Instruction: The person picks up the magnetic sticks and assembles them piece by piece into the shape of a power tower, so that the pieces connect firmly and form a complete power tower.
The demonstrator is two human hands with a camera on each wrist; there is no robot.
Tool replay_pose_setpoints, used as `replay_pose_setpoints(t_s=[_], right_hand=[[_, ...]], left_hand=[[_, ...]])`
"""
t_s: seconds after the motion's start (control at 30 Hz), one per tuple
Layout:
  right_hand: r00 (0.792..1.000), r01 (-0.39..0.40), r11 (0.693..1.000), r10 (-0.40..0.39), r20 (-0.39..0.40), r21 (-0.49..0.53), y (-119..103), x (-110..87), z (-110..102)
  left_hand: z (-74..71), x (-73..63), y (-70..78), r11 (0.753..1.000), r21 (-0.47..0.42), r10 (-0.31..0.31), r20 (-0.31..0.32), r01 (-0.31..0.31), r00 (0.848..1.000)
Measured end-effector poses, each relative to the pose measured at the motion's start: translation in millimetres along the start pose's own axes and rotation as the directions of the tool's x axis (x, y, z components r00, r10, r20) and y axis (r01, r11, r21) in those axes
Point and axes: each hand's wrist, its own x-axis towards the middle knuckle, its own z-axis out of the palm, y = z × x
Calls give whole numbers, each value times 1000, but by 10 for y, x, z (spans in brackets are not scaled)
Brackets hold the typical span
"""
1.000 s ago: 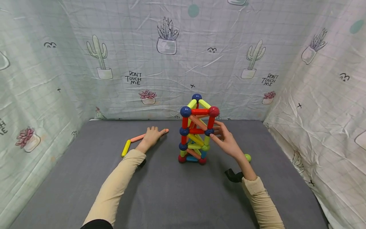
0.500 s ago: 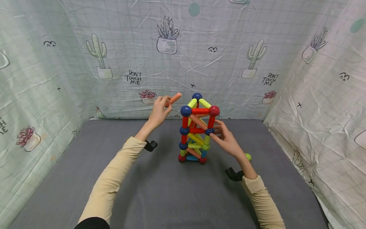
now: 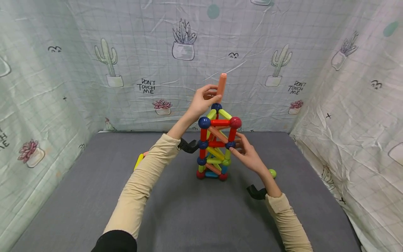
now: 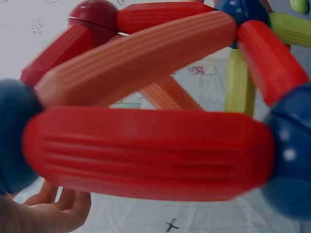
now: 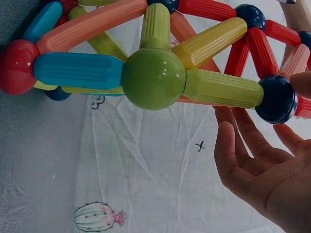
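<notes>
A tower of magnetic rods and balls (image 3: 220, 123) stands upright on the grey table, with red, yellow, orange and blue rods. My left hand (image 3: 201, 101) pinches an orange magnetic rod (image 3: 222, 84) and holds it nearly upright, its lower end close over the tower's topmost blue ball (image 3: 216, 107). On the tower's right side, my right hand (image 3: 248, 155) grips a dark blue ball (image 5: 276, 99), thumb in front and fingers behind. Red and orange rods (image 4: 150, 153) fill the left wrist view, with part of the hand low at the left and the held rod out of sight.
A yellow rod (image 3: 138, 161) lies left of the tower, partly covered by the left sleeve, with an orange rod's end (image 3: 146, 153) beside it. To the right, a loose green ball (image 3: 272, 173) sits near the right wrist. Patterned cloth (image 3: 126, 101) hangs behind the table.
My left hand has picked up the orange rod from the table, lifted it and brought it rightward over the tower's top, turning it upright. My right hand has stayed on the tower.
</notes>
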Motion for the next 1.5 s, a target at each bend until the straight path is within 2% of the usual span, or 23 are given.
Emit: replay_pose_setpoints(t_s=[0.1, 0.27, 0.4, 0.5, 0.6, 0.7, 0.77, 0.83, 0.9, 0.93, 1.0, 1.1, 1.17, 1.23, 1.3, 1.5], right_hand=[[1000, 0, 1000, 0, 11, 7, 13, 0, 4], [1000, 0, 1000, 0, 10, 6, 12, -7, -4], [1000, -6, 1000, 6, 12, 3, -3, -19, -13], [1000, -11, 1000, 11, 14, -2, -1, -29, -16], [1000, -14, 1000, 14, 14, 0, 19, -30, -9], [1000, -13, 1000, 13, 13, 7, 40, -29, 1], [1000, -12, 1000, 12, 15, 10, 44, -29, 6], [1000, -13, 1000, 13, 17, 11, 47, -31, 10], [1000, -14, 1000, 14, 18, 10, 46, -32, 11], [1000, -14, 1000, 14, 17, 11, 44, -32, 12], [1000, -14, 1000, 13, 15, 9, 37, -30, 13], [1000, -15, 1000, 15, 12, 0, 18, -29, 4], [1000, -18, 1000, 18, 14, -4, 7, -28, 5], [1000, -17, 1000, 17, 17, -5, 2, -28, 9], [1000, -14, 1000, 15, 19, -5, 2, -28, 13], [1000, -6, 1000, 6, 17, -2, 19, -40, 5]], left_hand=[[5, -19, -52, 1000, 7, -24, -16, 24, 1000], [-12, -43, -98, 1000, -24, -12, -30, 11, 999], [-56, -109, -141, 998, -48, -44, -45, 42, 998], [-114, -251, -257, 998, -28, -56, -33, 55, 998], [-205, -471, -440, 998, 41, -57, 1, 57, 998], [-325, -707, -708, 981, 180, -71, 9, 68, 997], [-431, -867, -911, 954, 293, -77, 14, 69, 997], [-555, -1011, -1136, 901, 428, -77, 20, 61, 997], [-693, -1130, -1354, 827, 560, -77, 30, 47, 997], [-764, -1178, -1455, 781, 624, -72, 33, 35, 997], [-903, -1251, -1644, 668, 744, -49, 34, 8, 998], [-1078, -1310, -1869, 510, 860, -15, 43, -30, 999], [-1170, -1344, -1986, 433, 901, -26, 47, -31, 999], [-1238, -1386, -2071, 384, 923, -64, 53, -25, 997], [-1281, -1432, -2134, 348, 937, -104, 58, -19, 993], [-1321, -1560, -2234, 264, 964, -192, 84, -31, 978]])
